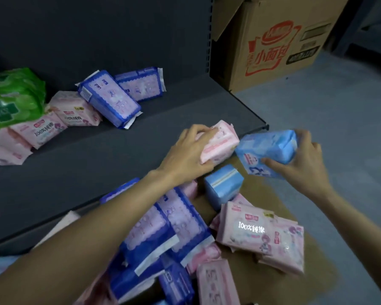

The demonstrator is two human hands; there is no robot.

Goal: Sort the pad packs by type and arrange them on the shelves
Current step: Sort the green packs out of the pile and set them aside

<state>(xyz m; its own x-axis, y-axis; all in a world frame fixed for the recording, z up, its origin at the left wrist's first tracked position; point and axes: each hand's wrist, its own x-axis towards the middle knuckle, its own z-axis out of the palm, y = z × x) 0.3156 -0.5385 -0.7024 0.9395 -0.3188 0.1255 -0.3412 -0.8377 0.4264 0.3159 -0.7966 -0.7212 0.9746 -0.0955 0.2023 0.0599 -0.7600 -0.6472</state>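
On the dark shelf point(123, 150) at far left we have a green pack point(11, 100), pink packs point(53, 122) and two dark blue packs point(110, 100); our left hand point(185, 153) grips a pink pack point(220, 144) at the shelf's edge, our right hand point(304, 157) grips a light blue pack point(268, 150) just beside it, above the loose heap point(185, 234) on cardboard

Left hand point(186, 150) and right hand point(304, 159) outstretched, fingers curled, apparently each gripping something.
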